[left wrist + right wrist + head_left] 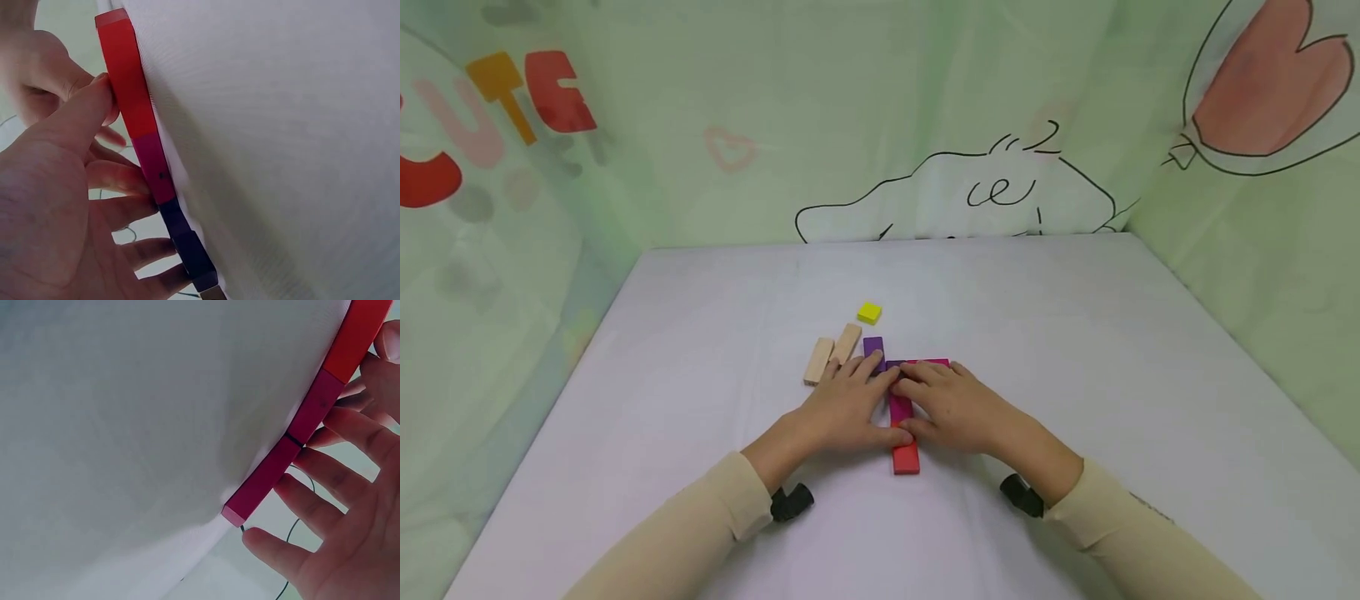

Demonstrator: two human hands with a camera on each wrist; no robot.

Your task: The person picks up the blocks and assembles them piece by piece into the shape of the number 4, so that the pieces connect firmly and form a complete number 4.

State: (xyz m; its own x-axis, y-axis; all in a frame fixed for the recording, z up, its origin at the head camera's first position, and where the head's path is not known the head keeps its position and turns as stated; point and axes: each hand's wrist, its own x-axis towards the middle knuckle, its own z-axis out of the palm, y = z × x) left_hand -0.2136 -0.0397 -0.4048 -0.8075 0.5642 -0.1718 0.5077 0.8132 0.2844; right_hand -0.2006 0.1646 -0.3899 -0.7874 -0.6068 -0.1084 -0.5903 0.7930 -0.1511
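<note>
The left hand (847, 414) reaches in with fingers spread apart, its thumb against a red, flat-sided oblong block of what looks like painted wood (906, 461) and its fingertips along the purple end of the arrangement; the right hand (962, 408) has its fingers apart too, laid against the magenta side, and neither is clamped on anything. Between them a magenta oblong block (900, 408) meets the red one end to end, at the red's twelve o'clock. Seen from this magenta block, a dark purple crosswise block (896, 364) lies at twelve, a second magenta oblong block (938, 362) at one and a purple oblong block (873, 345) at eleven. These pieces are probably light, stiff, hard to damage and a little slick, so they would slide easily if nudged; the long side faces seem the best hold, with light fingertip pressure. Their colours are saturated and even, their edges crisp, and the magenta column block bears a small dark speck. Farther out towards ten o'clock lie two bare-wood oblong blocks, the nearer one (818, 361) and the farther one (847, 342), and beyond the purple block, near twelve, a small yellow squarish block (869, 313), all on the white-covered table (1037, 308).
</note>
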